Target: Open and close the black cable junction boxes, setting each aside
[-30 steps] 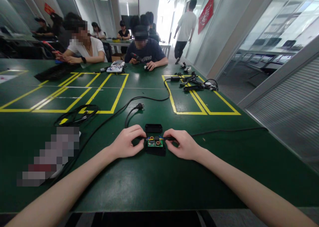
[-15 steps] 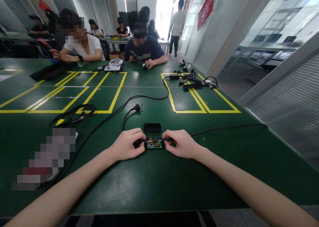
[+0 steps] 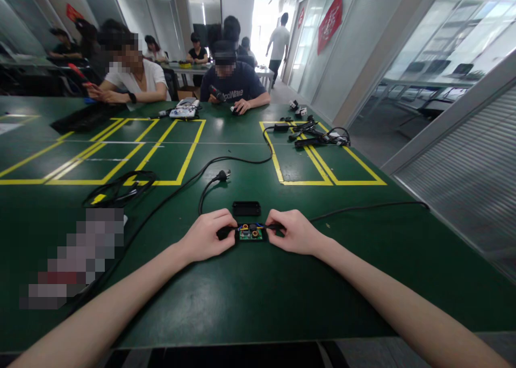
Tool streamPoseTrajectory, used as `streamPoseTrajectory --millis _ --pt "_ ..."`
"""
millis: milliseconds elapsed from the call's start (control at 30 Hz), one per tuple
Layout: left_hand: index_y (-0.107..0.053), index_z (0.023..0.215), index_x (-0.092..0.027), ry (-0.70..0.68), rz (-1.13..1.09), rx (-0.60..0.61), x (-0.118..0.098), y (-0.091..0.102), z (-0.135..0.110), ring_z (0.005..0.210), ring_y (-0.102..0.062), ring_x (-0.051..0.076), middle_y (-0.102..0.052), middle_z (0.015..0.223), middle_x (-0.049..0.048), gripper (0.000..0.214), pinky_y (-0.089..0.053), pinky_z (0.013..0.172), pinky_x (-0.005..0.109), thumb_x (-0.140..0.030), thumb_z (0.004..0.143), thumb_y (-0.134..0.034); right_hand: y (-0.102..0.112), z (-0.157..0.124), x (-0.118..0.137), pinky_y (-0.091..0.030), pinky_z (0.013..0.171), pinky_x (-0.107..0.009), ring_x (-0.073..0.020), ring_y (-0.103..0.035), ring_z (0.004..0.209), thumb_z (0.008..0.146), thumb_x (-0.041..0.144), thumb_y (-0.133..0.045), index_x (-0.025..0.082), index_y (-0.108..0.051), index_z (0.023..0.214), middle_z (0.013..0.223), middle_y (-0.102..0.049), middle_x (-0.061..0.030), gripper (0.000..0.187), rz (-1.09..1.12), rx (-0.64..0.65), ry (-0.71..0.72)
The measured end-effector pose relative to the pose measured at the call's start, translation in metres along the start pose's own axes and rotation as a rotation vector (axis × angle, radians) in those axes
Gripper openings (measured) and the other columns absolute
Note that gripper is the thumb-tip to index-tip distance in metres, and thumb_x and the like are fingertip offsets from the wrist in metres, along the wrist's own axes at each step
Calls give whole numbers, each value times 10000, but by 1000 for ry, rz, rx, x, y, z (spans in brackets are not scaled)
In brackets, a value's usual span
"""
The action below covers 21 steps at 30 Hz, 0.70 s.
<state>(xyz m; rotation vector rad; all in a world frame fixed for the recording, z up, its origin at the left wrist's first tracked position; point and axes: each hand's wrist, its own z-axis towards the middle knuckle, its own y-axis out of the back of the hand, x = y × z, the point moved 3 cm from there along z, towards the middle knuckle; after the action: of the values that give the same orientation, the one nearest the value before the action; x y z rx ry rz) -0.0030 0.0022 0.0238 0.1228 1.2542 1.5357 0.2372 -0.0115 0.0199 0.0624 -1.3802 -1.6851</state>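
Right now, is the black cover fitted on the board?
No, the cover lies on the table just beyond the board, whose parts show bare between the left hand and right hand.

Both hands rest on the green table (image 3: 250, 298), the left hand (image 3: 207, 234) and right hand (image 3: 292, 232) pinching the ends of a small circuit board (image 3: 250, 232) in its black shell; a black lid (image 3: 246, 208) lies just beyond; two seated people (image 3: 236, 83) work at the far edge.
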Motion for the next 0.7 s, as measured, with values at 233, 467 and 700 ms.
streamPoseTrajectory --millis 233,467,700 --pt "-689 911 -187 37 14 20 0 -1 1 709 -645 140 -675 863 28 115 -505 640 236 -176 895 -576 2 0 -1 -409 583 -233 -131 -587 598 844 164 -619 215 -566 857 731 -649 10 74 -33 14 11" --pt "-700 900 -187 49 47 55 -1 0 0 677 -635 128 -679 865 24 124 -481 610 225 -185 901 -575 8 0 -1 -438 627 -251 -157 -622 684 802 258 -759 214 -590 916 841 -686 -12 208 -21 109 33" --pt "-702 925 -194 5 89 83 -3 2 1 722 -661 141 -690 897 31 147 -488 633 230 -187 937 -556 7 0 -4 -453 661 -266 -176 -648 744 875 249 -732 211 -585 878 872 -692 -36 152 -6 124 94"
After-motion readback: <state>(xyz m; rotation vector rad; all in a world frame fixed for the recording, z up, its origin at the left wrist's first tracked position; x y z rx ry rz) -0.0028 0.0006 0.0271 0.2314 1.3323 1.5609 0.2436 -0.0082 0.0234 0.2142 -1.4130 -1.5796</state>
